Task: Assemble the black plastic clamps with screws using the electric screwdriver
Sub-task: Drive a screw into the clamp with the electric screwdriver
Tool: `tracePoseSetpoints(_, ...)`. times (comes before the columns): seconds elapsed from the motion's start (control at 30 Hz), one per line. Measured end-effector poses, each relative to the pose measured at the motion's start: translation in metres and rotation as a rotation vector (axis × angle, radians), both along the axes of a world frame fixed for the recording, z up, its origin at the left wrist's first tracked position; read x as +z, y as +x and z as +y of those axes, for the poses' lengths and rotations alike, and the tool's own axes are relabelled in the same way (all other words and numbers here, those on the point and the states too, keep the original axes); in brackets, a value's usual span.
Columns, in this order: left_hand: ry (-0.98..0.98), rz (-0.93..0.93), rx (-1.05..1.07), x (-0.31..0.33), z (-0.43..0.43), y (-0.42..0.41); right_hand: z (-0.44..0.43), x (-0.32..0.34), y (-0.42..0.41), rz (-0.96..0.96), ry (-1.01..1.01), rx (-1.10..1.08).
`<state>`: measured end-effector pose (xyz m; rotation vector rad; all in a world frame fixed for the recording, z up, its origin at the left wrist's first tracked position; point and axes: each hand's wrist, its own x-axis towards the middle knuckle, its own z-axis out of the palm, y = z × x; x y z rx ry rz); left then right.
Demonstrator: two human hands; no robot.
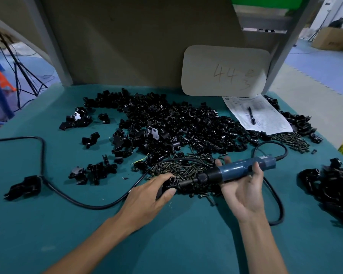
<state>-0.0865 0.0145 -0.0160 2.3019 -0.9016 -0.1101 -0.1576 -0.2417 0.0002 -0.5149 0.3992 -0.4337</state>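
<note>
As hands (pixel 147 194) (pixel 244 192) grip clamp (pixel 171 182), screwdriver (pixel 236 171) (blue)

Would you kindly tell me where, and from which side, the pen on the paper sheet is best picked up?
Probably pinch the pen mid-barrel from straight above, with fingers on its left and right sides. It lies flat on the paper sheet, its length running near to far, and bare paper on both sides leaves room for fingertips.

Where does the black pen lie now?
In the head view, the black pen lies on the printed sheet at the far right, below the beige board.
</note>
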Motion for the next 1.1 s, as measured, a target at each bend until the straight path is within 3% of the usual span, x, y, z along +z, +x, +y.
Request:
tracePoseSetpoints(0.33, -0.027, -0.012, 0.004, -0.003, 0.001, 0.002, -0.002, -0.007, -0.006, 0.080, -0.181, 0.146)
tracePoseSetpoints(0.47, -0.075, 0.072, 0.026, -0.004, 0.001, 0.006, -0.004, -0.002, -0.009, -0.017, -0.066, 0.165)
tracePoseSetpoints(0.6, -0.054, 0.042, 0.014, -0.004, 0.001, 0.006, -0.005, 0.001, -0.014, -0.075, -0.086, 0.194)
tracePoseSetpoints(0.87, 0.027, -0.092, -0.004, -0.002, -0.001, 0.001, -0.002, -0.002, -0.009, 0.133, -0.310, 0.190)
tracePoseSetpoints(1.1, 0.031, -0.078, 0.001, 0.001, -0.002, 0.001, -0.002, -0.003, -0.009, 0.131, -0.228, 0.133)
